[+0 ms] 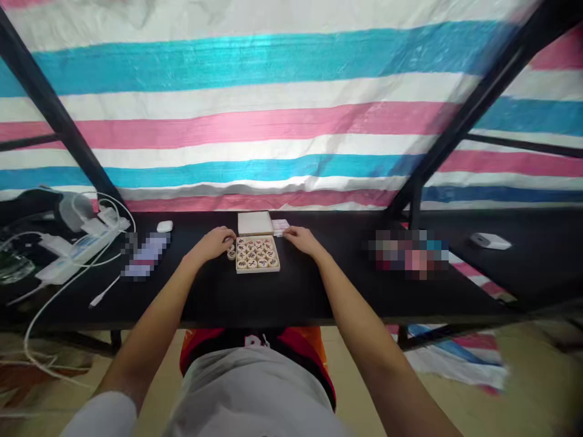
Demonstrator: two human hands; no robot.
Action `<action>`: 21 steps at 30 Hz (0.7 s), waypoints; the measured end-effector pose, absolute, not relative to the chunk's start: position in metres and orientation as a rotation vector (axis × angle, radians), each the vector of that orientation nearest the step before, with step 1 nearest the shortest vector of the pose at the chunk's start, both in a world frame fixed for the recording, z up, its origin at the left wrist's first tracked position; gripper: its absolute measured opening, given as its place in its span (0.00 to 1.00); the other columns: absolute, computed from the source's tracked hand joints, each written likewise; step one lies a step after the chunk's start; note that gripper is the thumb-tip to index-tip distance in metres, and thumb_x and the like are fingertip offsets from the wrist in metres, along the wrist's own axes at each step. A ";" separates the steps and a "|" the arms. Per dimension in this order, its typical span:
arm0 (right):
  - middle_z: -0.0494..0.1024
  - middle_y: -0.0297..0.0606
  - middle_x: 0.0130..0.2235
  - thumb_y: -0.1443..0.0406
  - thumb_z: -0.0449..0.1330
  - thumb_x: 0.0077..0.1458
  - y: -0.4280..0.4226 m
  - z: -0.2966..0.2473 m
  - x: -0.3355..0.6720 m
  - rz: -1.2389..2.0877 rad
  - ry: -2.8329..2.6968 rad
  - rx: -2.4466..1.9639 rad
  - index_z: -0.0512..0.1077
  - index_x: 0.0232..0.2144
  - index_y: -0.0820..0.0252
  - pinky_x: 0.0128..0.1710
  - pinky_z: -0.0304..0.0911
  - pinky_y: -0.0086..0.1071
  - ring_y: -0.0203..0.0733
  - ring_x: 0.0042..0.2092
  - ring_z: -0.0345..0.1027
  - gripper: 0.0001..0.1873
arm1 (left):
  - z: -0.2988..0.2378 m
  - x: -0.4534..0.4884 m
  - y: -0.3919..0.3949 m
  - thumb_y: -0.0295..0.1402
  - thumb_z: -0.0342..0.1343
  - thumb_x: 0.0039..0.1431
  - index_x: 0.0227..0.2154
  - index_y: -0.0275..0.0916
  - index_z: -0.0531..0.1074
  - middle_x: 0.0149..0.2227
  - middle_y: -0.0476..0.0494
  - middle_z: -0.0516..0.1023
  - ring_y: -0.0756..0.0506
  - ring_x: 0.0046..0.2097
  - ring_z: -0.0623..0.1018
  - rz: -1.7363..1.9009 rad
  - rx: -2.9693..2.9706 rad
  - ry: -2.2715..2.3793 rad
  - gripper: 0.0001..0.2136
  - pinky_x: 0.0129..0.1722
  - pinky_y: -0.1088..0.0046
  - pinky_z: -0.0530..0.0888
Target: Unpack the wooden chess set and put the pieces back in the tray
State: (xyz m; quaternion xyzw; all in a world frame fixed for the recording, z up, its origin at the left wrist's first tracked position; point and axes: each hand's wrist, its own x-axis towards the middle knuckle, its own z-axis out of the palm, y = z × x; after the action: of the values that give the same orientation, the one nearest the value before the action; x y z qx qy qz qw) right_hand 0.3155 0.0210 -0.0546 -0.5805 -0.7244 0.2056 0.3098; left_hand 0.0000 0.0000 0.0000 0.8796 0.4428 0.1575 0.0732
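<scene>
A small wooden box (257,269) full of round chess pieces with dark characters sits on the black table (282,291) in front of me. Its flat pale lid (255,223) lies just behind it. My left hand (214,243) rests at the box's left side, fingers curled over a loose round piece (231,252) beside the box. My right hand (301,239) lies at the box's right rear corner, fingers bent down near a small whitish packet (280,226). Whether the right hand grips anything is too small to make out.
A white power strip (86,246) with plugs and trailing cables sits at the left, with a small white oval object (164,226) near it. Black slanted frame bars (460,121) rise on both sides. A white flat device (489,241) lies far right. A striped tarp hangs behind.
</scene>
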 end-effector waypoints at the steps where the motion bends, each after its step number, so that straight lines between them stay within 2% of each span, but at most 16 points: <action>1: 0.79 0.38 0.37 0.64 0.56 0.54 0.021 -0.054 0.315 0.546 -1.914 -1.544 0.76 0.37 0.60 0.42 0.61 0.30 0.39 0.39 0.70 0.11 | 0.000 -0.004 0.001 0.33 0.44 0.57 0.40 0.38 0.75 0.40 0.42 0.76 0.44 0.44 0.73 0.423 2.622 1.340 0.15 0.46 0.69 0.68; 6: 0.79 0.38 0.37 0.64 0.56 0.54 0.021 -0.052 0.313 0.517 -1.923 -1.565 0.76 0.36 0.59 0.42 0.61 0.30 0.39 0.38 0.70 0.10 | -0.004 -0.015 0.006 0.29 0.47 0.52 0.43 0.40 0.75 0.42 0.44 0.76 0.45 0.42 0.75 0.271 2.526 1.415 0.17 0.45 0.72 0.69; 12: 0.79 0.37 0.37 0.64 0.56 0.54 0.020 -0.051 0.314 0.505 -1.925 -1.563 0.76 0.36 0.59 0.41 0.60 0.29 0.38 0.38 0.70 0.10 | -0.010 -0.015 0.012 0.35 0.50 0.54 0.38 0.41 0.74 0.43 0.44 0.75 0.44 0.44 0.74 0.297 2.518 1.466 0.12 0.45 0.72 0.68; 18: 0.79 0.37 0.36 0.64 0.56 0.54 0.019 -0.049 0.313 0.518 -1.932 -1.580 0.76 0.36 0.59 0.41 0.60 0.29 0.38 0.38 0.70 0.10 | -0.005 -0.014 0.009 0.37 0.51 0.55 0.34 0.43 0.73 0.38 0.45 0.77 0.44 0.39 0.75 0.224 2.450 1.712 0.09 0.35 0.72 0.67; 21: 0.79 0.37 0.37 0.64 0.56 0.54 0.018 -0.047 0.313 0.522 -1.937 -1.587 0.76 0.36 0.59 0.41 0.61 0.30 0.39 0.38 0.70 0.10 | 0.000 -0.004 0.000 0.37 0.50 0.56 0.33 0.42 0.74 0.37 0.44 0.77 0.43 0.38 0.74 0.297 2.492 1.797 0.09 0.34 0.72 0.67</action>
State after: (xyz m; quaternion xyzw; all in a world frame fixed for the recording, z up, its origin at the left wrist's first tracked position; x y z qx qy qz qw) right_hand 0.3130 0.0179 -0.0473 -0.5942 -0.7253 0.1955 0.2876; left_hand -0.0040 -0.0001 0.0004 0.8071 0.5819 0.0961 0.0276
